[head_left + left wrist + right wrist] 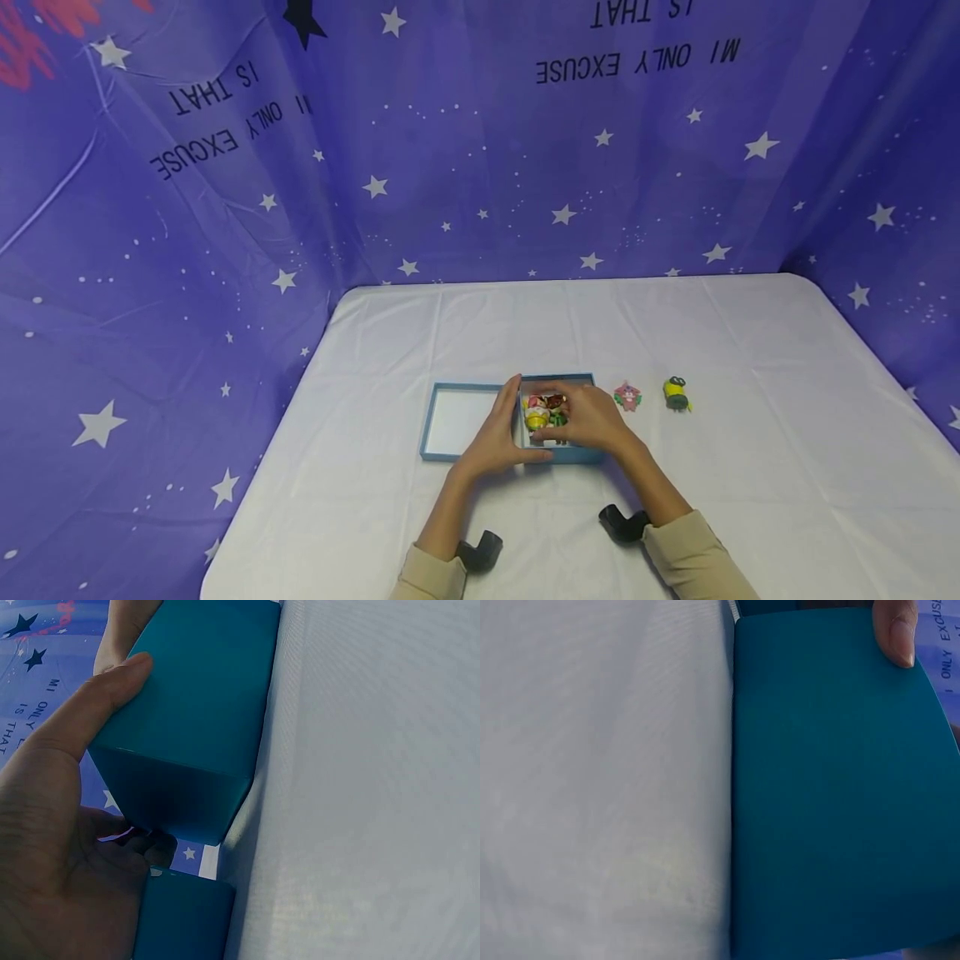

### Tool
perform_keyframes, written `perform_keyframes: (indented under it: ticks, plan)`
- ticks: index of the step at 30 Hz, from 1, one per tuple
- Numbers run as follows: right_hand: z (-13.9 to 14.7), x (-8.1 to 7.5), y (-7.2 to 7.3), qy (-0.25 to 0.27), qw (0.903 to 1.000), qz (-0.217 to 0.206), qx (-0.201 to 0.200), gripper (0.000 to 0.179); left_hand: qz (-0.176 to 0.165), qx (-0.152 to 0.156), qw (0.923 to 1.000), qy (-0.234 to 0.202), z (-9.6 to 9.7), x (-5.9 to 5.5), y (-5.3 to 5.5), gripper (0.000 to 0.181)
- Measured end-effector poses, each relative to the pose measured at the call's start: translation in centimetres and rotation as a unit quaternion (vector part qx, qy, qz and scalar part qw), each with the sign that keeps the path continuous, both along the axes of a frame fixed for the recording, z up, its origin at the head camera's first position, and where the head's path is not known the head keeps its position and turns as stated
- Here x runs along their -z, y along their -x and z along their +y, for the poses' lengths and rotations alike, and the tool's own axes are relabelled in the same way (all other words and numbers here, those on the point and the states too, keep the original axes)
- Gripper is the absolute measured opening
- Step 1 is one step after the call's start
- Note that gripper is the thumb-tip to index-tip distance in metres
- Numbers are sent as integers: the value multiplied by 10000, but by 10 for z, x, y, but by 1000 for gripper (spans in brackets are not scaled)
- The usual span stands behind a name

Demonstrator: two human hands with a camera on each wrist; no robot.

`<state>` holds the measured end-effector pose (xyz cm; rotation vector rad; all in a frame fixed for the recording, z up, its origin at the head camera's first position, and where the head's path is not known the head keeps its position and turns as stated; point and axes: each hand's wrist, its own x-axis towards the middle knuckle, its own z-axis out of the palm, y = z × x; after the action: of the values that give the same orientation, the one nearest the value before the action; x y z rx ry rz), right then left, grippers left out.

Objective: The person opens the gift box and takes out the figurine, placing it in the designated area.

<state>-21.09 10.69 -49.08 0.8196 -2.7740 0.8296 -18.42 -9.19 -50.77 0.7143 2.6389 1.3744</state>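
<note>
Behind and beyond both hands hangs a purple curtain (480,183) printed with white stars, dots and upside-down black lettering; it rises at both sides as well. Beneath the hands spreads a table (750,350) covered in white cloth.

Between the two hands sits the blue box (579,456), upright, its open top facing up. Just to the left of the left hand lies a shallow blue lid (459,421), its white inner side up, beside the box.

Below the wrists, beige sleeves (693,552) are turned back on the forearms. The left hand (489,437) grips the left end of the box — thumb pressed on the near wall, fingers along the left wall, in the narrow space next to the lid. The right hand (596,417) reaches over the right part of the box, its thumb and fingers bent down around the contents; whether they pinch anything I cannot tell. A black device (624,525) sits at the right wrist, and a similar one at the left.

Under the right hand, inside the box, small figurines (536,417) lie close together — pink, yellow, brown and green show. To the right of that hand rest a yellow figure (676,392) with dark goggles and, nearer, a pink star-shaped figure (627,397).
</note>
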Motion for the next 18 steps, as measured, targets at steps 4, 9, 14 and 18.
perform_keyframes:
  ticks: [4,9,14,18]
  plan:
    - [-1,-2,-1,-68,9999,59,52,76,-9,-20,10000,48,0,0,0,117]
    - [-2,-1,0,-167,9998,101,86,76,-1,-19,10000,51,0,0,1,118]
    - [-3,0,1,-315,9994,104,95,76,8,-19,10000,43,0,0,1,117]
    - [-3,0,1,-374,9992,44,129,75,7,-11,10000,25,0,0,1,117]
